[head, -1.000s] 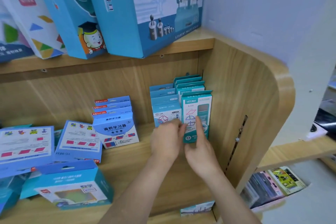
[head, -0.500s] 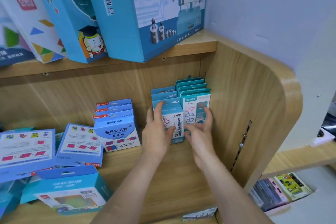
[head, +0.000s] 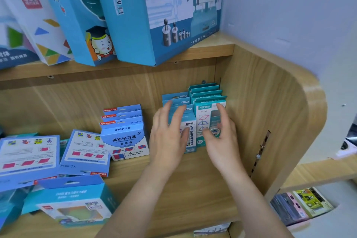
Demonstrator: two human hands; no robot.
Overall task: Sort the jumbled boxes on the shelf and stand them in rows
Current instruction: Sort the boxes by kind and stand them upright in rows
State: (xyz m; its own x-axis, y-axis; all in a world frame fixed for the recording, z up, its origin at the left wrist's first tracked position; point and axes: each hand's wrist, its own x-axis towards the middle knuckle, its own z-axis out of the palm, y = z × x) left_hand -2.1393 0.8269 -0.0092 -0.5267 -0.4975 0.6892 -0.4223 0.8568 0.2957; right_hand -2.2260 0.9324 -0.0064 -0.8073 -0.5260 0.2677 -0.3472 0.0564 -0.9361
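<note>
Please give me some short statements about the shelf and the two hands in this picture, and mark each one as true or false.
1. Both hands are at the two rows of boxes by the shelf's right wall. True: left hand at the blue row, right hand at the teal row.
2. The right hand holds a box in the air. False: its open fingers rest against the front teal box, which stands on the shelf.
3. Some blue boxes lie flat at the left. True.
4. The upper shelf holds nothing. False: large boxes stand there.
</note>
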